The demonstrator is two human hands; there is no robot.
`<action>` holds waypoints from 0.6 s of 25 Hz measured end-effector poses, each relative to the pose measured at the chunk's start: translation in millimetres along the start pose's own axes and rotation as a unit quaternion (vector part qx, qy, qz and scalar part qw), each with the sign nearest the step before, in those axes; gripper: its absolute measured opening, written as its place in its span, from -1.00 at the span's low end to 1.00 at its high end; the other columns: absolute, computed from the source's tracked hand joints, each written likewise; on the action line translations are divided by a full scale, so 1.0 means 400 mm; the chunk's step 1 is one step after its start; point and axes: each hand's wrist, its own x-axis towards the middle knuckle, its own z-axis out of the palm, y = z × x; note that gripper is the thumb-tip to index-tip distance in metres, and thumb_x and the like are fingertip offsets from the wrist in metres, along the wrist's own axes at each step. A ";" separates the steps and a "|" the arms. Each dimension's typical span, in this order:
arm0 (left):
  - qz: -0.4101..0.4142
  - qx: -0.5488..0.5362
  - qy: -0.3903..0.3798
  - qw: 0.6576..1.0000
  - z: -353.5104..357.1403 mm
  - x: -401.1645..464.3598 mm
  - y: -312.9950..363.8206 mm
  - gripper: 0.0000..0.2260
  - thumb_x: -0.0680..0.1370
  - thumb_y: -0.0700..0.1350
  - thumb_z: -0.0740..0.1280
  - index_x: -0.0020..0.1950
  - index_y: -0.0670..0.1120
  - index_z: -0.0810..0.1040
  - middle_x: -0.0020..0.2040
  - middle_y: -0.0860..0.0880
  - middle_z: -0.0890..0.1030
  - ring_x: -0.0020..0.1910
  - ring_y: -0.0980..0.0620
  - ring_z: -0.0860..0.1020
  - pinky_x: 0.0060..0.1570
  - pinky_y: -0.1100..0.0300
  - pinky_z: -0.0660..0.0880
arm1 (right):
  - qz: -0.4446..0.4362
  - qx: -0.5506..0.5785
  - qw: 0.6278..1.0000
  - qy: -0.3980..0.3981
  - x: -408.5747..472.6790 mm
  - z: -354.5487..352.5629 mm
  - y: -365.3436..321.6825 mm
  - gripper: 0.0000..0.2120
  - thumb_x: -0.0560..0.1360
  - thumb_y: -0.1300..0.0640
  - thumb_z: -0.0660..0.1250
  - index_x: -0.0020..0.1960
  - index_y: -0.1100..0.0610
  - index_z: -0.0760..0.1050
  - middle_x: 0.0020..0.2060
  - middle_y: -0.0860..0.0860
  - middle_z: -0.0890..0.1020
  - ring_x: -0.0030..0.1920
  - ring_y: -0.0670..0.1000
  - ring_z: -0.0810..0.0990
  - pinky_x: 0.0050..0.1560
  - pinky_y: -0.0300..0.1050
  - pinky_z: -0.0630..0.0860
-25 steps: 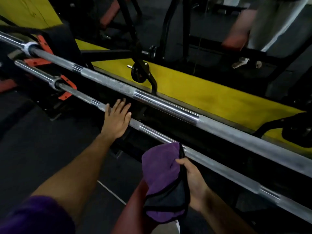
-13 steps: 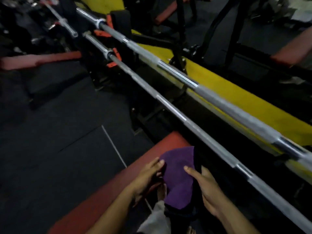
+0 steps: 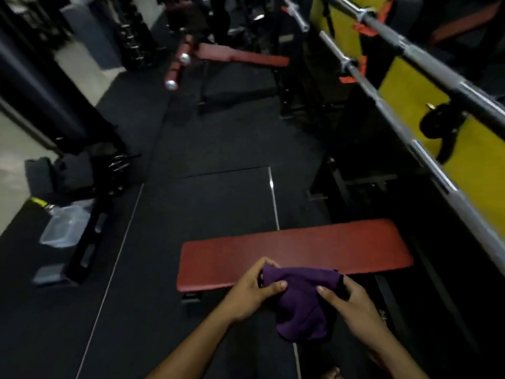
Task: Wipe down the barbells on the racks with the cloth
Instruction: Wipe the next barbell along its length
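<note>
A purple cloth (image 3: pixel 297 302) hangs between both hands in front of me, low in the view. My left hand (image 3: pixel 254 289) pinches its left edge and my right hand (image 3: pixel 352 305) grips its right edge. Two steel barbells run along the right side on racks: the nearer, lower barbell (image 3: pixel 393 121) and a higher one (image 3: pixel 437 69) behind it. Both hands are well away from the bars, to their left and below.
A red padded bench (image 3: pixel 295 250) lies crosswise just beyond my hands. A second red bench (image 3: pixel 246 56) stands farther back. Yellow panels (image 3: pixel 464 160) sit behind the bars. A clear plastic container (image 3: pixel 62 225) and dark gear sit on the black floor at left.
My view has swung left, away from the barbells. My left hand came off the lower bar and took hold of the cloth, which both hands now hold over the bench.
</note>
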 end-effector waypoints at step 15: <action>0.076 -0.008 0.287 0.955 -0.714 -0.535 -0.211 -0.81 0.51 -0.18 0.51 0.07 -0.04 0.59 -0.02 0.10 0.65 -0.03 0.18 0.58 0.02 0.25 0.49 | -0.048 -0.095 0.963 -0.248 -0.025 0.954 -0.093 -0.85 0.58 0.03 0.32 0.11 0.02 0.58 -0.02 -0.02 0.70 0.02 -0.08 0.64 0.07 -0.15 0.55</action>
